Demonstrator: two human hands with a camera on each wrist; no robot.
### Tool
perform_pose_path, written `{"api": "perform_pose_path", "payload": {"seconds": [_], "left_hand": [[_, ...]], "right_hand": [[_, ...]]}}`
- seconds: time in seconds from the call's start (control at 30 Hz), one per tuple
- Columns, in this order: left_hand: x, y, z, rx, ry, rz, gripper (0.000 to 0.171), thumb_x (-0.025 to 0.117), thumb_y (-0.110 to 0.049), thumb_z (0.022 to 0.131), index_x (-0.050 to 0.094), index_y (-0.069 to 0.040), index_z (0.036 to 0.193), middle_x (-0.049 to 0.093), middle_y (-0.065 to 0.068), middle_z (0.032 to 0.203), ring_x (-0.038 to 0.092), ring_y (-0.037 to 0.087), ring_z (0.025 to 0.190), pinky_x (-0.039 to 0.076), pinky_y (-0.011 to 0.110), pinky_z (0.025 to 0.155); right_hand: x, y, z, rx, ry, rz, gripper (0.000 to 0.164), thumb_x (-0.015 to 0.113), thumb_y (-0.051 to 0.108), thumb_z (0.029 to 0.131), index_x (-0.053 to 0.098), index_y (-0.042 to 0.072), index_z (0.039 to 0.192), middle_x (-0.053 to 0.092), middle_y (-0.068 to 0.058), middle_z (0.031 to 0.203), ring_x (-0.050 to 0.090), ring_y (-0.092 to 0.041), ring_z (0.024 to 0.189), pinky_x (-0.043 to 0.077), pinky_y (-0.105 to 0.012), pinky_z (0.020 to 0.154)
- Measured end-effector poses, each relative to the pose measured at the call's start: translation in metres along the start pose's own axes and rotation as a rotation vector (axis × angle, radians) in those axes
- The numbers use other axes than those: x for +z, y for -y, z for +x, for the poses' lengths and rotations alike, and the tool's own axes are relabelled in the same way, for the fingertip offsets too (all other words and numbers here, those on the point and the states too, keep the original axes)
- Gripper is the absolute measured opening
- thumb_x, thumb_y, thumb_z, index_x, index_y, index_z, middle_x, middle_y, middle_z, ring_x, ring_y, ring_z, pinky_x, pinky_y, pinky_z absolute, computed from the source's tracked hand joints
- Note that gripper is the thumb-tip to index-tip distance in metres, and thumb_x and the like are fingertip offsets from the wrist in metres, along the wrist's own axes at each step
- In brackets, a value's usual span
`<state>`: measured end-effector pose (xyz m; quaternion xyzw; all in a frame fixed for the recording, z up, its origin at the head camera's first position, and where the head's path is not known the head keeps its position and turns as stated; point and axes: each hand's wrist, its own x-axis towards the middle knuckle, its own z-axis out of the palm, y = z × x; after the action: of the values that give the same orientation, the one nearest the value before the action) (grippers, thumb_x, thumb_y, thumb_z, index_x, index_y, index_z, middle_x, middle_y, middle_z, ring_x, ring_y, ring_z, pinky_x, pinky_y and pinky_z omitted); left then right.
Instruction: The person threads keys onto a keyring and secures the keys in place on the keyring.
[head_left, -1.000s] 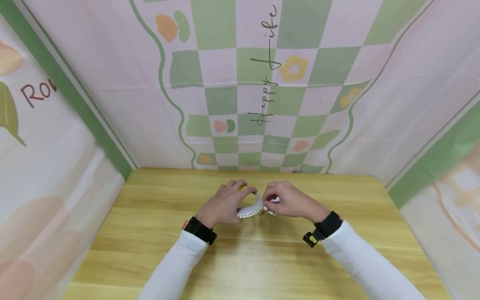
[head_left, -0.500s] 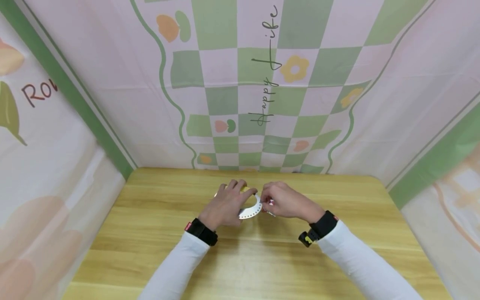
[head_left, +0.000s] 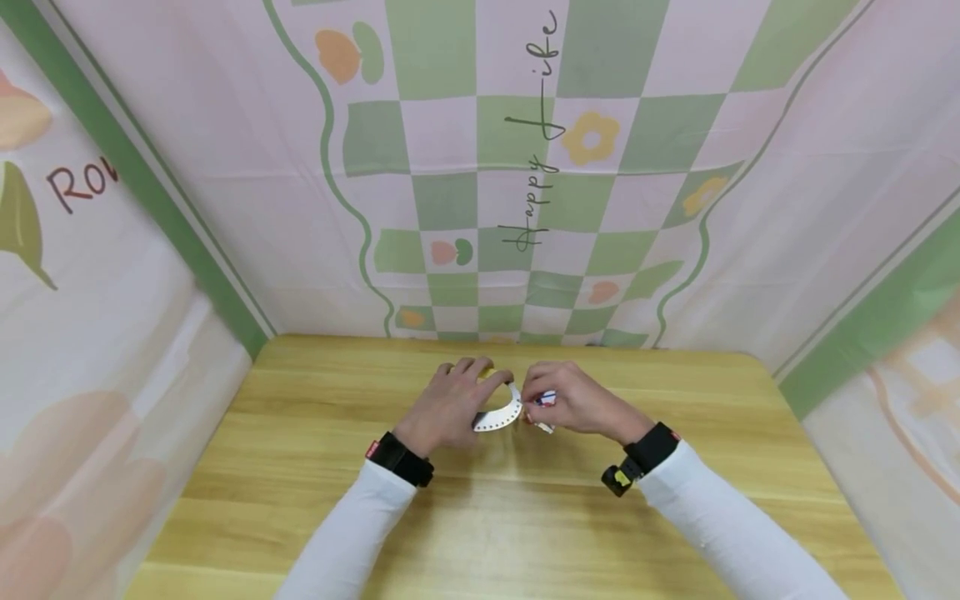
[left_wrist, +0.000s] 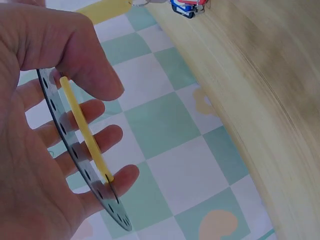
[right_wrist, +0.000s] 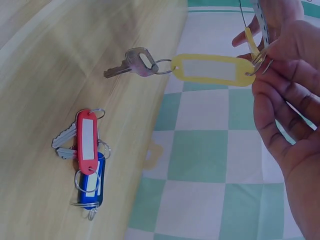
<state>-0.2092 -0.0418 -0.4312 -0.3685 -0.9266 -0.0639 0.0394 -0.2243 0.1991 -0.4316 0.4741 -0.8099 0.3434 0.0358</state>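
Note:
My left hand (head_left: 450, 408) grips a thin, curved white plate (head_left: 498, 419) with a row of small holes along its edge, between thumb and fingers. In the left wrist view a narrow yellow strip (left_wrist: 87, 130) lies against that plate (left_wrist: 75, 147). Close to the plate's right edge, my right hand (head_left: 573, 400) pinches small metal rings (right_wrist: 258, 61) at one end of a yellow key tag (right_wrist: 210, 69). A key (right_wrist: 137, 62) hangs from the tag's other end. Whether the rings pass through a hole is hidden by the fingers.
On the wooden table (head_left: 480, 525) lie a red key tag (right_wrist: 87, 140) and a blue key tag (right_wrist: 92, 182), with keys and rings, partly overlapping. A checkered cloth (head_left: 502, 200) hangs behind the table's far edge.
Both hands stay nearly in place, with small shifts. The white plate's tilt changes slightly. Blue and white by my right hand shows more than half a second ago.

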Motion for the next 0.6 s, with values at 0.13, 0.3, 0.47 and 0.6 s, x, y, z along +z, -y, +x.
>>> {"api": "perform_pose_path", "payload": {"seconds": [0.13, 0.3, 0.47, 0.6], "left_hand": [[0.0, 0.003, 0.0, 0.012, 0.011, -0.05, 0.093, 0.088, -0.018, 0.065, 0.046, -0.028, 0.147, 0.049, 0.009, 0.142, 0.048, 0.033, 0.13, 0.045, 0.053, 0.1], [-0.002, 0.003, 0.0, 0.017, 0.009, -0.056, 0.09, 0.087, -0.018, 0.067, 0.048, -0.028, 0.147, 0.049, 0.008, 0.143, 0.048, 0.032, 0.13, 0.045, 0.053, 0.101], [-0.005, -0.003, 0.0, 0.005, -0.003, 0.015, 0.084, 0.086, -0.02, 0.07, 0.051, -0.026, 0.146, 0.05, 0.007, 0.141, 0.049, 0.033, 0.129, 0.044, 0.055, 0.1], [-0.005, -0.008, 0.001, -0.026, -0.008, 0.07, 0.084, 0.088, -0.02, 0.068, 0.052, -0.025, 0.144, 0.051, 0.006, 0.139, 0.049, 0.033, 0.129, 0.043, 0.056, 0.1]], "right_hand": [[0.0, -0.003, -0.002, -0.015, -0.024, 0.055, 0.016, 0.07, -0.003, 0.083, 0.079, 0.009, 0.086, 0.068, 0.004, 0.089, 0.061, -0.01, 0.08, 0.054, -0.027, 0.066], [-0.002, -0.002, -0.001, 0.046, 0.007, 0.049, 0.014, 0.072, 0.0, 0.083, 0.079, 0.012, 0.085, 0.069, 0.004, 0.088, 0.063, -0.009, 0.079, 0.056, -0.034, 0.066], [-0.003, 0.004, 0.001, 0.142, 0.058, -0.016, 0.013, 0.071, 0.002, 0.085, 0.078, 0.014, 0.085, 0.067, 0.008, 0.086, 0.064, -0.004, 0.079, 0.057, -0.031, 0.068], [0.0, 0.009, 0.003, 0.201, 0.048, -0.046, 0.011, 0.071, 0.002, 0.086, 0.078, 0.01, 0.085, 0.066, 0.008, 0.084, 0.065, -0.005, 0.078, 0.059, -0.032, 0.068]]}}
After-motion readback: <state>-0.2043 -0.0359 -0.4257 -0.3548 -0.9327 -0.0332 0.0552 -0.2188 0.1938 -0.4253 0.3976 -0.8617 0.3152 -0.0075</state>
